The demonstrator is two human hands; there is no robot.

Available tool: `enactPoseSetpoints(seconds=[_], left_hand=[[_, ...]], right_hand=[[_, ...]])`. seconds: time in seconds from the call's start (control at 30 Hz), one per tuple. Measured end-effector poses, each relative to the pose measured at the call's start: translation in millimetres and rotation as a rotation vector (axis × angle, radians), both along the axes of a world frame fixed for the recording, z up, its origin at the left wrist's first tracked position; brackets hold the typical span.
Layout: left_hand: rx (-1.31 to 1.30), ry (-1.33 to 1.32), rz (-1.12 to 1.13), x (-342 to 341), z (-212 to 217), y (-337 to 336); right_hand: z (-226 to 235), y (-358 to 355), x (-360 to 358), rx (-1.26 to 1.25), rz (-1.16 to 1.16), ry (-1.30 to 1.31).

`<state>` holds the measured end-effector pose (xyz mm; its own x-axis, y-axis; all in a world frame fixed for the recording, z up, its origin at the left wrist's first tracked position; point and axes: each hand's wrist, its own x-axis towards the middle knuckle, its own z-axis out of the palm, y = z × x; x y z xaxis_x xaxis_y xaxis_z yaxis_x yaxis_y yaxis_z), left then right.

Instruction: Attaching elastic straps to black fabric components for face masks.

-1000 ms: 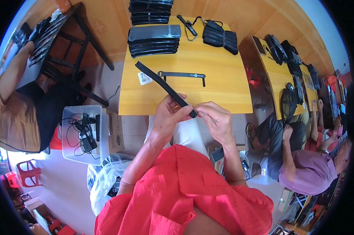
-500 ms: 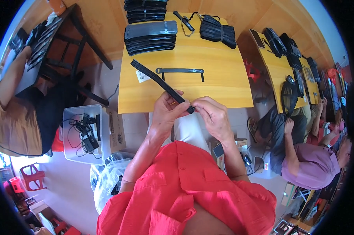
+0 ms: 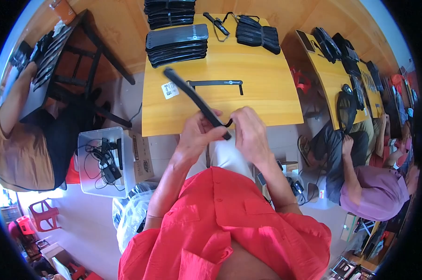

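Note:
A long, narrow black folded strip slants up and left from my left hand, whose thumb and fingers are closed around its lower part. Close by, my right hand pinches a thin black band that curves out beside the strip's lower end. Both hands are just in front of the table's near edge. Beyond them, a flat black strap with short legs hanging from it lies on the yellow table, next to a white label partly behind the strip.
Stacked flat black pieces and a tied black bundle stand at the table's back. A clear plastic bin with cables sits on the floor at left. People work at left and right. A black stool stands left.
My right hand has moved slightly up, drawing the thin band out from the strip's lower end. The strip's far end has shifted a little right.

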<state>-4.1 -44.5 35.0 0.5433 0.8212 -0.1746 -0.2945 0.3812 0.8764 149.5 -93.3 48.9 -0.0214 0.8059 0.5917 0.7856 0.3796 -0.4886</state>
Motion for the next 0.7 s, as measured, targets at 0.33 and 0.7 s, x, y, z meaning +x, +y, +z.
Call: enactPoseSetpoints(seconds=[0.33,0.7], left_hand=[[-0.179,-0.056,-0.035,1,-17,-5],[-0.076,0.012,0.109,16,-37,-5]], right_hand=[[-9,6,10,-0.092,0.005,0.064],[-9,-11,-9,-0.221,0.077,0.089]])
